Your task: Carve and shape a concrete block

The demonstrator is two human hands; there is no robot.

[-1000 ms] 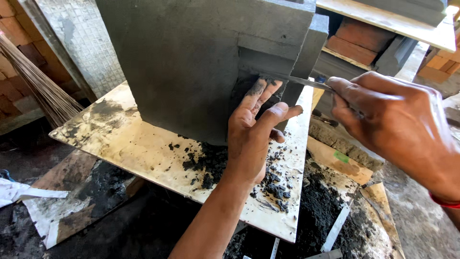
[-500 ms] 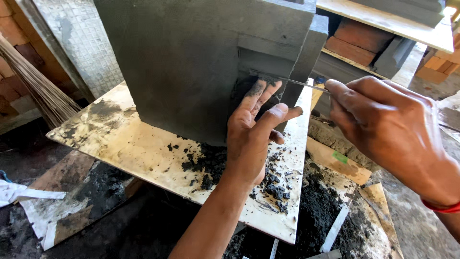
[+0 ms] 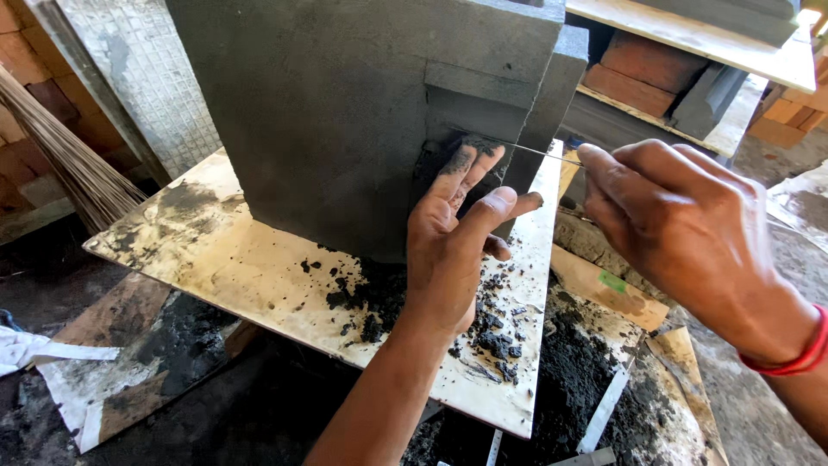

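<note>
The left hand (image 3: 448, 250) lies flat, fingers (image 3: 461, 168) spread and released, against a notch in the grey block (image 3: 345, 103) standing on the board (image 3: 241, 267). The right hand (image 3: 681, 229) pinches a thin wire (image 3: 543, 153), its tip just above the left fingertips.

View 1 of 1, head-worn camera: set above and behind the person's hands, looking steeply down and forward at close range over the pale, soot-smeared flat board (image 3: 259, 267) and the lower face of the large dark grey moulded block (image 3: 345, 112) standing on it. Framing: left hand (image 3: 453, 250) near centre, right hand (image 3: 690, 233) at right edge, forearms entering from the bottom; no second view overlaps.
</note>
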